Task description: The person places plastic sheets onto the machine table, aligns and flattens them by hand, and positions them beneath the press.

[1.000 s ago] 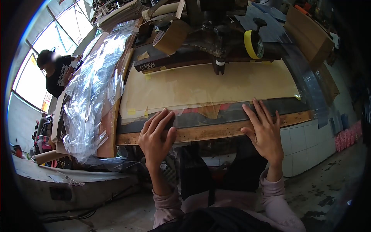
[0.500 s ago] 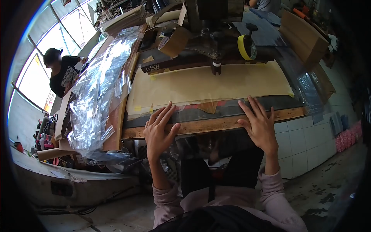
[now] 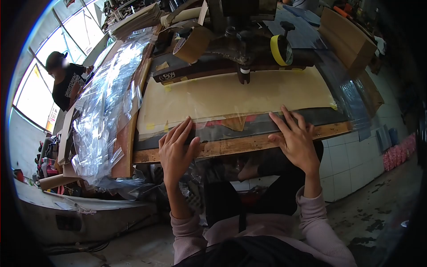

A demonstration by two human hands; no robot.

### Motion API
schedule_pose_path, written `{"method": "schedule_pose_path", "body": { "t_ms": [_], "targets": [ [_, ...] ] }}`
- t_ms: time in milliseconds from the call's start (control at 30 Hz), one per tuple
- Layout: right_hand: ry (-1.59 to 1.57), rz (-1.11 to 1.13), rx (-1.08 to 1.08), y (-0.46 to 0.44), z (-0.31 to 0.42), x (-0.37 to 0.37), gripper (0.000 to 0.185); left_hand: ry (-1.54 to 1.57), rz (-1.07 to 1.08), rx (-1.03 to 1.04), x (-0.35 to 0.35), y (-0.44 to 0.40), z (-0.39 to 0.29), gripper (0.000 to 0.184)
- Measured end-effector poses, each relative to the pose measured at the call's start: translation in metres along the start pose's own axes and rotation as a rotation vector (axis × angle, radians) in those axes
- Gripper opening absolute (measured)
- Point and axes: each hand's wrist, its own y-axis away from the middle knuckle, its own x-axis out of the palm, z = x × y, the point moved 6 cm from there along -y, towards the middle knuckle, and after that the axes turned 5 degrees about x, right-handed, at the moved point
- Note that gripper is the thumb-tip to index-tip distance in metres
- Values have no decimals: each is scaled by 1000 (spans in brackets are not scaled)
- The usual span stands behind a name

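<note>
My left hand lies with fingers spread over the front wooden edge of the work table, its fingertips at the near border of a tan sheet. To the right, my right hand rests in the same way, fingers apart, over the dark strip in front of the sheet. Neither hand grips anything. A torn brown piece and some red show between the hands. Behind the sheet stands a dark press head with a long bar, carrying a brown tape roll and a yellow tape roll.
Clear plastic sheets cover the left side. Beyond them stands a person in a black cap and shirt. More plastic hangs at the right, beside a cardboard box. Pink bundles lie at the far right.
The view has shifted slightly. My right hand has moved a little leftward, and its fingers are bent somewhat more. A leg under the table has moved.
</note>
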Motion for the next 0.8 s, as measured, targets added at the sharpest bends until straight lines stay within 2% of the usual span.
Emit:
{"method": "schedule_pose_path", "body": {
  "t_ms": [433,800],
  "targets": [
    [58,-74,1,-20,-1,11,61,-112,46,43,13,-15,8,49],
    [49,-58,19,-25,-1,12,61,-102,18,47,11,-15,4,41]
  ]
}}
